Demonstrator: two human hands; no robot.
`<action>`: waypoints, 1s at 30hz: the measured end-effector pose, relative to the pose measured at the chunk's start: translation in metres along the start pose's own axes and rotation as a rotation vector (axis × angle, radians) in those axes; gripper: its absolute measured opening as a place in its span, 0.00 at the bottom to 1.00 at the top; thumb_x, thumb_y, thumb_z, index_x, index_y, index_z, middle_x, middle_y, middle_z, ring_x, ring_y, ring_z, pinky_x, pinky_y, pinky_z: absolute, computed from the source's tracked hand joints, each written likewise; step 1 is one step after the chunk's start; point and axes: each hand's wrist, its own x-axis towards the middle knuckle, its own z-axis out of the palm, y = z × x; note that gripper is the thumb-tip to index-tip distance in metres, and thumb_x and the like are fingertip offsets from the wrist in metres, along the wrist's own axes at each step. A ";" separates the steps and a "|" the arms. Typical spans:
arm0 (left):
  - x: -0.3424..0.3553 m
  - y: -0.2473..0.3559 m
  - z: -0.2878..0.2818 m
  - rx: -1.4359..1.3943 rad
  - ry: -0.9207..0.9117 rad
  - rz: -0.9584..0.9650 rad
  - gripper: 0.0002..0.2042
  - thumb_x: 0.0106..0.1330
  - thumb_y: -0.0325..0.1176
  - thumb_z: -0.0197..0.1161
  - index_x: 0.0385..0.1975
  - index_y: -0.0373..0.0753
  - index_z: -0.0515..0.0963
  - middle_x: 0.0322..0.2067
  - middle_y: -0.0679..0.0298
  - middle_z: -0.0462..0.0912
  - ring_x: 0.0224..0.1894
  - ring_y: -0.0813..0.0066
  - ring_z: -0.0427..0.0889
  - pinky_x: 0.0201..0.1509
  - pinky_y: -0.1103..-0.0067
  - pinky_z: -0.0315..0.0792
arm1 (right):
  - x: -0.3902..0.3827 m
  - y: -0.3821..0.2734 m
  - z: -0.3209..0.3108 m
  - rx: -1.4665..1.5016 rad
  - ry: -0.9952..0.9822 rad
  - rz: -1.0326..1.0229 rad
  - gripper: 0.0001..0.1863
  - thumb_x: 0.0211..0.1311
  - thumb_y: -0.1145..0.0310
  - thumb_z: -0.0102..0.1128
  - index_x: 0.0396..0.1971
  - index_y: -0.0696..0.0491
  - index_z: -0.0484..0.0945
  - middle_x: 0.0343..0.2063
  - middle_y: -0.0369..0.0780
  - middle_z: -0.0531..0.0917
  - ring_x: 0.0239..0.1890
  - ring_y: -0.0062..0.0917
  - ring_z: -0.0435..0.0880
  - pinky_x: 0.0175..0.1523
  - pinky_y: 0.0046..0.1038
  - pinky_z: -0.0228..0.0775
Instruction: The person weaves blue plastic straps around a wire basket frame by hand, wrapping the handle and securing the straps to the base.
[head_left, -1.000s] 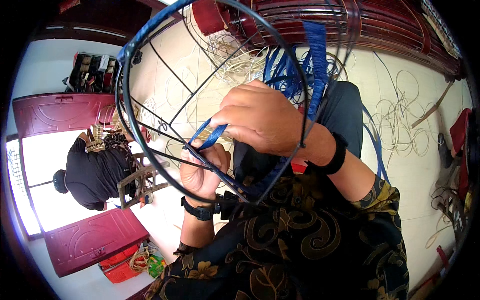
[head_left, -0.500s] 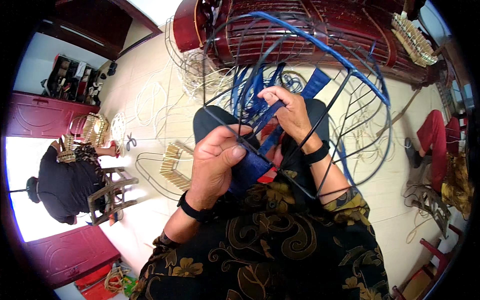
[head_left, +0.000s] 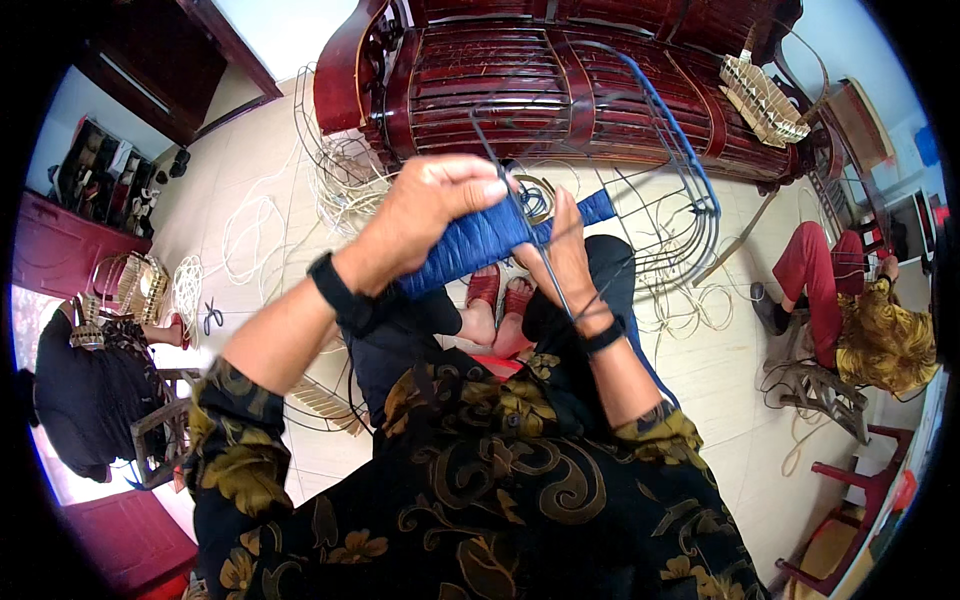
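the left hand (head_left: 425,205), upper centre, pinches the blue wrapped panel (head_left: 465,247) between thumb and fingers; its forearm (head_left: 285,325) rises from lower left. the right hand (head_left: 570,258), right of centre, points upward; its closure cannot be determined. the wire framework (head_left: 689,150) extends to upper right.

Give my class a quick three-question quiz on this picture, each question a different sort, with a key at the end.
1. True or false: the scissors lie on the tiled floor.
2. Which of these is the person's left hand touching? A) the scissors; B) the blue wrapped panel; C) the slatted sofa.
3. How many of the person's wrists bear a dark band?

Key:
1. True.
2. B.
3. Two.
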 end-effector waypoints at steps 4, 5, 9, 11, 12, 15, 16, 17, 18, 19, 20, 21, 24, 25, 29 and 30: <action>0.023 0.012 -0.020 -0.044 -0.063 -0.007 0.13 0.66 0.34 0.65 0.44 0.31 0.81 0.31 0.65 0.84 0.32 0.82 0.82 0.39 0.84 0.80 | -0.059 -0.038 -0.057 0.113 -0.389 0.005 0.41 0.58 0.61 0.67 0.66 0.64 0.59 0.65 0.58 0.64 0.70 0.49 0.60 0.73 0.41 0.52; 0.024 0.016 -0.023 -0.057 -0.080 -0.004 0.13 0.66 0.34 0.66 0.44 0.31 0.81 0.31 0.65 0.84 0.32 0.82 0.82 0.39 0.84 0.80 | -0.053 -0.061 -0.084 0.300 -0.657 0.025 0.36 0.58 0.61 0.66 0.64 0.60 0.65 0.62 0.54 0.70 0.68 0.46 0.65 0.71 0.40 0.56; 0.024 0.030 -0.037 0.171 -0.092 0.051 0.12 0.66 0.35 0.66 0.41 0.33 0.84 0.33 0.65 0.85 0.32 0.83 0.82 0.40 0.85 0.79 | -0.050 -0.114 -0.158 0.555 -0.934 -0.056 0.25 0.61 0.62 0.67 0.55 0.58 0.76 0.48 0.48 0.82 0.51 0.39 0.82 0.57 0.34 0.73; 0.022 0.034 -0.035 0.358 -0.140 0.086 0.10 0.66 0.34 0.66 0.40 0.34 0.84 0.33 0.66 0.86 0.33 0.83 0.82 0.40 0.84 0.78 | -0.040 -0.137 -0.188 0.674 -0.714 -0.113 0.22 0.58 0.62 0.69 0.49 0.60 0.80 0.38 0.46 0.86 0.42 0.36 0.86 0.50 0.34 0.77; 0.021 0.034 -0.034 0.448 -0.166 0.103 0.10 0.66 0.34 0.65 0.40 0.35 0.85 0.33 0.66 0.86 0.33 0.84 0.82 0.40 0.84 0.77 | -0.030 -0.150 -0.198 0.620 -0.559 -0.183 0.20 0.57 0.62 0.68 0.44 0.62 0.81 0.34 0.48 0.86 0.39 0.36 0.86 0.48 0.35 0.76; -0.001 0.016 -0.031 0.636 -0.377 0.180 0.10 0.66 0.34 0.65 0.40 0.34 0.84 0.32 0.65 0.87 0.34 0.82 0.82 0.41 0.81 0.77 | -0.003 -0.167 -0.199 -0.018 -0.108 -0.478 0.23 0.50 0.66 0.68 0.47 0.60 0.79 0.47 0.47 0.82 0.50 0.39 0.80 0.56 0.38 0.70; -0.010 0.013 -0.025 0.813 -0.437 0.275 0.10 0.66 0.36 0.64 0.39 0.36 0.84 0.31 0.62 0.87 0.32 0.78 0.84 0.40 0.79 0.77 | 0.003 -0.172 -0.191 -0.151 -0.043 -0.509 0.22 0.51 0.66 0.68 0.47 0.58 0.79 0.48 0.46 0.81 0.50 0.41 0.79 0.55 0.38 0.70; -0.017 0.005 -0.021 0.854 -0.557 0.338 0.09 0.66 0.38 0.64 0.36 0.39 0.84 0.29 0.58 0.86 0.30 0.67 0.85 0.37 0.74 0.77 | 0.005 -0.171 -0.182 -0.188 -0.054 -0.503 0.22 0.51 0.65 0.68 0.47 0.58 0.79 0.49 0.45 0.81 0.51 0.41 0.78 0.55 0.38 0.70; -0.025 -0.001 -0.018 0.962 -0.627 0.377 0.09 0.65 0.37 0.64 0.35 0.39 0.83 0.28 0.57 0.85 0.29 0.62 0.84 0.35 0.72 0.77 | 0.006 -0.170 -0.172 -0.226 -0.065 -0.498 0.22 0.52 0.65 0.68 0.48 0.57 0.79 0.50 0.45 0.80 0.52 0.42 0.77 0.56 0.38 0.70; -0.038 -0.006 -0.017 1.060 -0.683 0.399 0.09 0.65 0.37 0.64 0.34 0.39 0.83 0.27 0.56 0.84 0.29 0.57 0.83 0.34 0.70 0.76 | 0.005 -0.165 -0.159 -0.166 -0.176 -0.456 0.24 0.52 0.64 0.69 0.49 0.57 0.78 0.52 0.46 0.79 0.54 0.41 0.76 0.57 0.37 0.69; -0.044 -0.010 -0.014 1.012 -0.653 0.387 0.05 0.61 0.34 0.65 0.28 0.41 0.83 0.24 0.54 0.81 0.30 0.52 0.81 0.33 0.65 0.73 | 0.003 -0.155 -0.146 -0.118 -0.346 -0.372 0.24 0.53 0.62 0.69 0.49 0.57 0.78 0.53 0.48 0.77 0.55 0.42 0.75 0.58 0.37 0.70; -0.046 -0.013 -0.015 0.986 -0.648 0.363 0.05 0.61 0.34 0.65 0.28 0.41 0.82 0.23 0.54 0.81 0.30 0.52 0.81 0.33 0.65 0.73 | 0.004 -0.152 -0.141 -0.144 -0.511 -0.351 0.22 0.54 0.62 0.68 0.47 0.58 0.78 0.54 0.48 0.77 0.55 0.43 0.76 0.58 0.37 0.70; -0.047 -0.012 -0.023 0.952 -0.622 0.281 0.06 0.61 0.34 0.65 0.26 0.40 0.81 0.22 0.54 0.80 0.30 0.52 0.80 0.34 0.65 0.72 | 0.023 -0.118 -0.122 0.013 -0.616 -0.456 0.21 0.53 0.60 0.69 0.43 0.58 0.79 0.54 0.47 0.78 0.59 0.43 0.75 0.60 0.37 0.69; -0.050 -0.015 -0.024 0.964 -0.633 0.297 0.06 0.61 0.34 0.65 0.28 0.39 0.81 0.22 0.54 0.79 0.29 0.53 0.80 0.32 0.65 0.71 | 0.038 -0.112 -0.118 0.043 -0.696 -0.461 0.21 0.52 0.59 0.71 0.41 0.57 0.78 0.50 0.45 0.79 0.56 0.42 0.77 0.55 0.38 0.71; -0.043 -0.013 -0.023 0.975 -0.639 0.345 0.07 0.60 0.34 0.65 0.25 0.39 0.80 0.21 0.53 0.77 0.26 0.52 0.78 0.30 0.65 0.69 | 0.078 -0.141 -0.103 -0.077 -0.898 -0.428 0.26 0.46 0.52 0.75 0.35 0.56 0.76 0.33 0.44 0.82 0.42 0.43 0.81 0.42 0.40 0.72; -0.042 -0.016 -0.022 0.981 -0.625 0.365 0.07 0.59 0.33 0.64 0.23 0.39 0.80 0.21 0.53 0.78 0.28 0.52 0.79 0.32 0.65 0.70 | 0.080 -0.145 -0.091 -0.069 -1.019 -0.384 0.25 0.45 0.53 0.75 0.35 0.56 0.76 0.32 0.46 0.82 0.40 0.44 0.82 0.42 0.40 0.73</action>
